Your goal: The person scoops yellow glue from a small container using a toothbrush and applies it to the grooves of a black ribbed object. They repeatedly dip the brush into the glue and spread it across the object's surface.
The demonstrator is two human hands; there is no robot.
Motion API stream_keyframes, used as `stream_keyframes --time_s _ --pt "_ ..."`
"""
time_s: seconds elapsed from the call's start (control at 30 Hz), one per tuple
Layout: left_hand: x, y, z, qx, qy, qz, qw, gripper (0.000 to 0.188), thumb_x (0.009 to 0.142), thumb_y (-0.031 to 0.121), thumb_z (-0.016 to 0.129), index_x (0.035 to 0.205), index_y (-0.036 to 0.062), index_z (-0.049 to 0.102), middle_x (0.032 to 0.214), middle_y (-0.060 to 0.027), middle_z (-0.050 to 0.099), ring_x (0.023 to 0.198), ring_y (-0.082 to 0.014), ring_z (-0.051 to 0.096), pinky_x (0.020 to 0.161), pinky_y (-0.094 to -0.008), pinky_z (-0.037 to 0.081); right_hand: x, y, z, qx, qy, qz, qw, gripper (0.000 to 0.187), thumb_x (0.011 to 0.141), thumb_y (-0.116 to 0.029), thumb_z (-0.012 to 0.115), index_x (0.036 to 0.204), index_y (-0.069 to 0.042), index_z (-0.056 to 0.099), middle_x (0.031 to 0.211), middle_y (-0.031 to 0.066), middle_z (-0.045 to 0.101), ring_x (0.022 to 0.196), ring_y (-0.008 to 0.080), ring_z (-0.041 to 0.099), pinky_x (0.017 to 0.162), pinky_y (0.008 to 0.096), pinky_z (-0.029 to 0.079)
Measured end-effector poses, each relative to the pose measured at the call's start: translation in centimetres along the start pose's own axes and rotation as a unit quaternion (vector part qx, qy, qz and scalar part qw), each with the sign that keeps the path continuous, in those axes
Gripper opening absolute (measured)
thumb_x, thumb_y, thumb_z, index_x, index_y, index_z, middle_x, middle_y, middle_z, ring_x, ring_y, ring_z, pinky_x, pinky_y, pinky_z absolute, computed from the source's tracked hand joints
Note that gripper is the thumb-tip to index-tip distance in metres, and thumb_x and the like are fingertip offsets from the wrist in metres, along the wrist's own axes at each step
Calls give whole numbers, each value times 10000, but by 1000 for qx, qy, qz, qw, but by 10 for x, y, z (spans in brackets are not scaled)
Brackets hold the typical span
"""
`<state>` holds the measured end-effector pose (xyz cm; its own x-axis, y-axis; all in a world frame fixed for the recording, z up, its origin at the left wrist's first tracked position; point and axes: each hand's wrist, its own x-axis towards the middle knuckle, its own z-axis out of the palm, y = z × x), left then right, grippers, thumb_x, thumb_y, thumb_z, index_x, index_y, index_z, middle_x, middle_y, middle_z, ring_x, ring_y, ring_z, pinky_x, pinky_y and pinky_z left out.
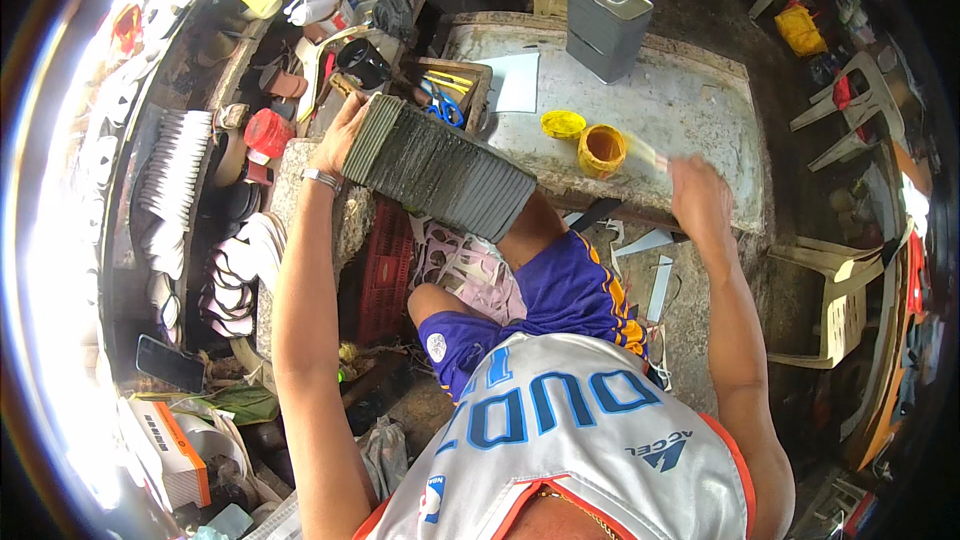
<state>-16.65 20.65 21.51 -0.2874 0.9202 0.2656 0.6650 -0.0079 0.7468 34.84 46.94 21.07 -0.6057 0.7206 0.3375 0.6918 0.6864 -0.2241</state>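
A long stack of thin dark grey slabs (440,165) is held above my knee, its far-left end gripped by my left hand (343,132). The slabs lie face to face; part of their edge side looks wet and dark. My right hand (700,202), smeared by motion, is closed round a brush (648,152) whose bristle end points toward a yellow open jar (602,153). That jar holds something brownish, and stands on the worn pale table (690,110). Left of it lies a yellow-stained round lid (563,124).
A grey metal can (607,30) and a white sheet (513,82) rest on the table. Blue-handled scissors (441,106) lie by a wooden tray (478,90). Sandals and soles crowd the left shelf (180,165). A phone (170,363) sits lower left. Plastic chairs (835,310) stand right.
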Motion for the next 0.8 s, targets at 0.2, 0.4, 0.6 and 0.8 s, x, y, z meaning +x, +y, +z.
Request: stream_keyframes --time_s 0.2,0.4,0.6,0.8 --pt "7 -6 -7 280 -16 279 919 407 1004 139 663 1390 18 620 1268 -104 622 1232 -295 596 1092 -355 509 -19 -54 -5 269 38 -62 960 212 1070 -183 658 1241 -166 782 987 123 711 908 346 705 799 456 570" --pt "10 3 -2 200 -39 121 972 360 1058 174 646 1390 38 623 1219 -107 618 1169 -250 593 1035 -336 512 -35 -114 23 366 30 -93 925 256 1026 -114 712 1252 -184 811 918 55 693 810 257 682 717 390 553" --pt "7 8 7 -239 44 -183 953 359 1028 192 669 1355 49 635 1230 -97 624 1140 -261 584 999 -345 515 -27 -124 41 355 60 -71 930 262 1006 -114 723 1237 -189 824 868 45 661 769 260 663 677 388 535" --pt "20 -18 1 16 -53 40 998 440 906 179 687 1322 38 659 1282 -105 646 1160 -341 571 1041 -370 509 -60 -142 25 263 47 -240 933 362 857 -95 763 1167 -267 834 848 -7 615 774 233 641 658 399 458"
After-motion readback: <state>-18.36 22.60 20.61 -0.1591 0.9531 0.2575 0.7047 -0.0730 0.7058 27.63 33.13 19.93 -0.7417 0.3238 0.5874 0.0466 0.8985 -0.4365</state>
